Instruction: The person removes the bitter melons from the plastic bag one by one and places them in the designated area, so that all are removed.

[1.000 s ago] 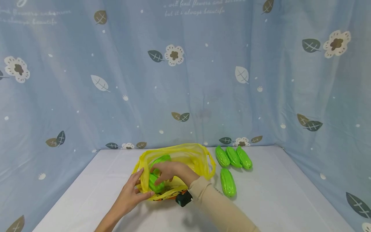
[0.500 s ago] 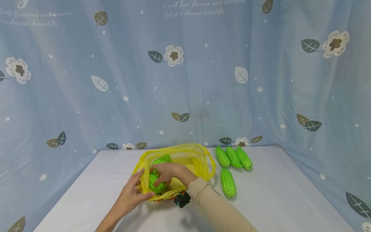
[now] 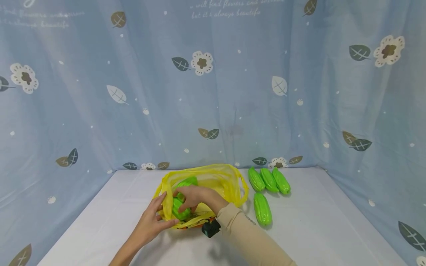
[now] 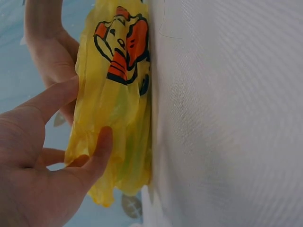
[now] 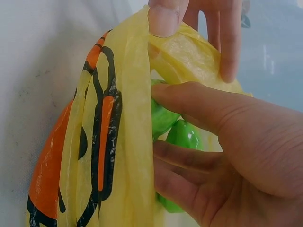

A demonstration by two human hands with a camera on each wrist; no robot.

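Observation:
A yellow plastic bag (image 3: pixel 229 184) lies on the white table with its mouth open. My left hand (image 3: pixel 150 223) holds the bag's left end, the thumb on the near side and the fingers on the far side. My right hand (image 3: pixel 191 195) reaches inside the bag. Its thumb and curled fingers are round a ribbed, glossy green vegetable (image 5: pixel 163 113) at the bag's left end. Beside that one sits another green vegetable (image 5: pixel 183 135), partly hidden by the hand. In the left wrist view, the bag's printed side (image 4: pixel 120 45) faces the camera.
To the right of the bag, three green vegetables (image 3: pixel 269 180) lie side by side at the back. A single green vegetable (image 3: pixel 263 209) lies nearer, beside the right sleeve (image 3: pixel 249 236). Behind the table hangs a blue patterned curtain (image 3: pixel 213 92).

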